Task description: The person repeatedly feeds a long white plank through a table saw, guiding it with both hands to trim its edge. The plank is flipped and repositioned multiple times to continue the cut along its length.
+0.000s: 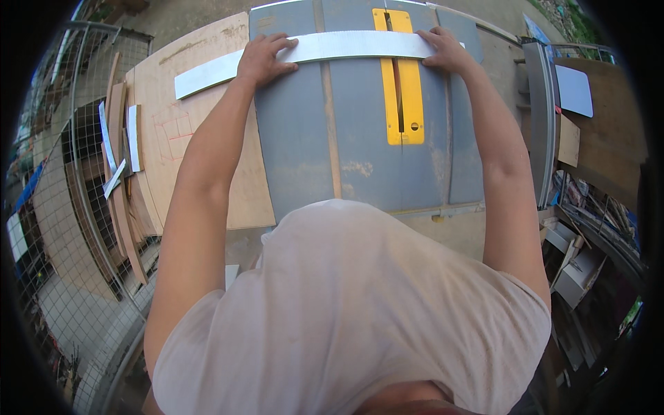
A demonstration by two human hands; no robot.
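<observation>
A long white board point(353, 45) lies crosswise over the far part of a grey table saw top point(294, 145). My left hand point(266, 59) grips the board left of its middle, the thumb along the near edge and the fingers reaching over the top. Close to the board's right end, my right hand point(446, 51) holds it in a similar grip. Just left of that hand, the board crosses a yellow throat plate point(411, 104) with a dark lengthwise slot. Whether a blade stands up in the slot under the board, I cannot tell.
A plywood sheet point(225, 173) with red pencil lines adjoins the saw top at left; the board's left end reaches over it. White and brown offcuts point(134, 138) lie at its left edge, beside a wire mesh fence point(52, 228). A grey metal rail point(538, 117) stands at right.
</observation>
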